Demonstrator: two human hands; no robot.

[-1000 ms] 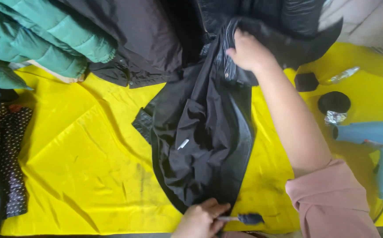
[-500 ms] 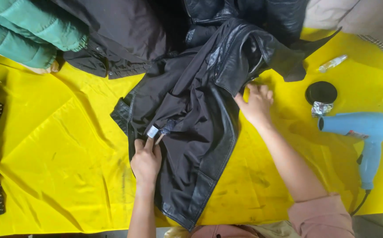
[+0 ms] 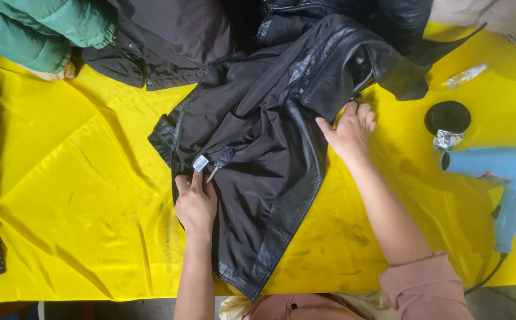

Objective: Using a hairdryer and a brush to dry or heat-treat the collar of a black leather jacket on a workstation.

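Currently black jacket (image 3: 258,160) is spread lining-up on yellow cloth (image 3: 80,201), mid-table. Small brush (image 3: 219,161) is pinched in left hand (image 3: 196,204) by the white tag; right hand (image 3: 350,131) is pressed flat, fingers loosely spread, on leather edge. Fabric should be kept taut, strokes short.

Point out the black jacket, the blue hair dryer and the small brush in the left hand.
black jacket (image 3: 258,178), head view, on the open lining.
blue hair dryer (image 3: 495,166), head view, on the barrel.
small brush (image 3: 222,157), head view, on the dark brush head.
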